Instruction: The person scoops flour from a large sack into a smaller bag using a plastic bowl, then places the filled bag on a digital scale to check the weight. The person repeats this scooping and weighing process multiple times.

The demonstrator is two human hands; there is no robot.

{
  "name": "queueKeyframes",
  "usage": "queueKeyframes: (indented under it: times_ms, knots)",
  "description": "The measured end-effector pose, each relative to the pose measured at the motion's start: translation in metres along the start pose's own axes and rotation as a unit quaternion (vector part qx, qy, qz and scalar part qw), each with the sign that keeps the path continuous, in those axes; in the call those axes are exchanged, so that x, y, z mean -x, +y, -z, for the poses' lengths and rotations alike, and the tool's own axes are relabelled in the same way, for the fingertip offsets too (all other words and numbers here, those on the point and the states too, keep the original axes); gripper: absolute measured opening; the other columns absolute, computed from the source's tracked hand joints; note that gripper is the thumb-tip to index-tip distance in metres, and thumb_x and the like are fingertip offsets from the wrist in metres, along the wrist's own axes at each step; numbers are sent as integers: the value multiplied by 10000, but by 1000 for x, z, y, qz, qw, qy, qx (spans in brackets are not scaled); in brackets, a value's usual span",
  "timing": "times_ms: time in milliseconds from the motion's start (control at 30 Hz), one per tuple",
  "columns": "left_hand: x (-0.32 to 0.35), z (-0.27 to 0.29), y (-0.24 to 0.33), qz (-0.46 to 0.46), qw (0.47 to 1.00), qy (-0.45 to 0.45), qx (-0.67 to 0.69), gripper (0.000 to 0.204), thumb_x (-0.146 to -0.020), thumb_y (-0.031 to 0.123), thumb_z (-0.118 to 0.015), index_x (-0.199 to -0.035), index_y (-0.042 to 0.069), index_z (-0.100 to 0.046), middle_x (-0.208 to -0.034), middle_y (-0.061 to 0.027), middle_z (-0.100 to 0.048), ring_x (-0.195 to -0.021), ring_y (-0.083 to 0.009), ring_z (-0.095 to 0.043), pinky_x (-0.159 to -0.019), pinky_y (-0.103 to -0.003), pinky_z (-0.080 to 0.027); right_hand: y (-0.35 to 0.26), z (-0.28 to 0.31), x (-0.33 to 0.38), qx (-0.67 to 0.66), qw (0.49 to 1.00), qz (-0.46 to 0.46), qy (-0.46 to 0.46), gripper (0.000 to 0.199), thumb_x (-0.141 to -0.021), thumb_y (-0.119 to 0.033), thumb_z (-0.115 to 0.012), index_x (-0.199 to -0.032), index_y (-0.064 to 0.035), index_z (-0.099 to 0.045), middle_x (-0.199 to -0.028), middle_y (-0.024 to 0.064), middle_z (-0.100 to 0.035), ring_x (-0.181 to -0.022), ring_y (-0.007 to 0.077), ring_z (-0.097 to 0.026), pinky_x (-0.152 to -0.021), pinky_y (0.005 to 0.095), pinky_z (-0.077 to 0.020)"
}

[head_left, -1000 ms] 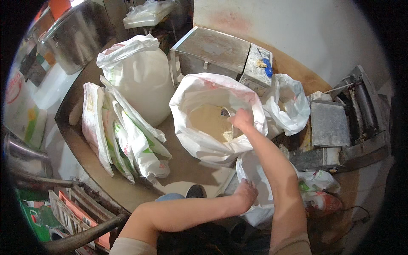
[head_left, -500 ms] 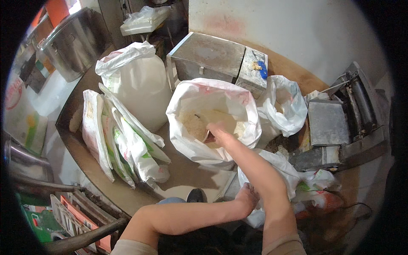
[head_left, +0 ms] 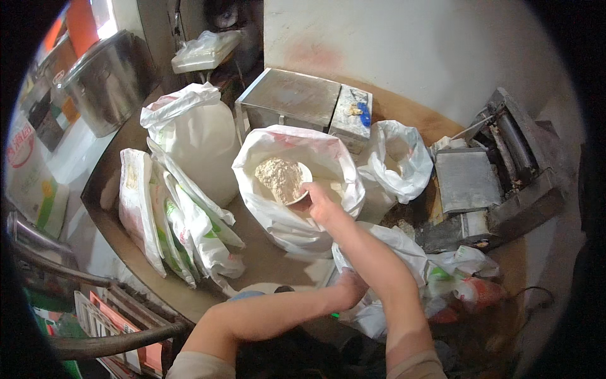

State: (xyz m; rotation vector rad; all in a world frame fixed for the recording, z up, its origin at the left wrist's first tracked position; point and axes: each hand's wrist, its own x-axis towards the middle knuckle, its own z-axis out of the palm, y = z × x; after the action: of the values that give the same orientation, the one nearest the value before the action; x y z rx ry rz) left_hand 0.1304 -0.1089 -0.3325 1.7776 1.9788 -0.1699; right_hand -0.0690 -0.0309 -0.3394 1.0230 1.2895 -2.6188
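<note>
In the middle stands a large white woven sack (head_left: 284,230) with its mouth rolled wide, holding pale flour. Inside its mouth, my right hand (head_left: 310,199) is closed on the near-right rim of a white bowl (head_left: 305,172). Heaped in the bowl is a clumpy mound of flour (head_left: 278,177), which covers most of its inside. My left hand (head_left: 352,288) is low beside a crumpled white plastic bag (head_left: 404,249), partly behind my right forearm. Its fingers are hidden, and whether it touches the bag I cannot make out.
Behind the sack is a metal box (head_left: 290,95). A smaller open bag (head_left: 404,170) stands to its right, near a grimy machine with a roller (head_left: 517,142). At left are a tall full sack (head_left: 196,139), several folded sacks (head_left: 183,221) and a steel pot (head_left: 110,82).
The bowl has come up from the flour, now heaped full, in my right hand. The view has shifted, and my left hand appears slightly further left, more behind my right forearm.
</note>
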Motion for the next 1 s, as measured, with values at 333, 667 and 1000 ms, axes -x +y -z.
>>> queueKeyframes:
  times_ms: [333,667,1000]
  knots:
    - [11,5,-1,-58,997,46,-8,303,-831,136,-625,-1124,67,-657,-1097,-127,-688,-993,-293,-675,-795,-418,-500,-17,18,45,-71,994,57,60,427,-733,-57,-512,-1137,80,-507,-1080,210,-611,-955,345,-648,-846,511,-565]
    - [26,0,-13,-90,993,60,-38,319,-829,140,-620,-1138,65,-639,-1142,-125,-667,-1063,-287,-651,-864,-410,-519,-36,65,148,-99,990,94,33,463,-748,-76,-522,-1182,82,-490,-1114,197,-589,-995,331,-625,-908,468,-541]
    - [30,3,-21,-110,994,10,-21,422,-795,240,-640,-1170,60,-570,-1146,-162,-596,-1057,-324,-624,-859,-442,-508,19,243,263,10,982,86,169,496,-758,-104,-548,-1214,85,-504,-1116,191,-594,-1015,351,-628,-854,493,-553]
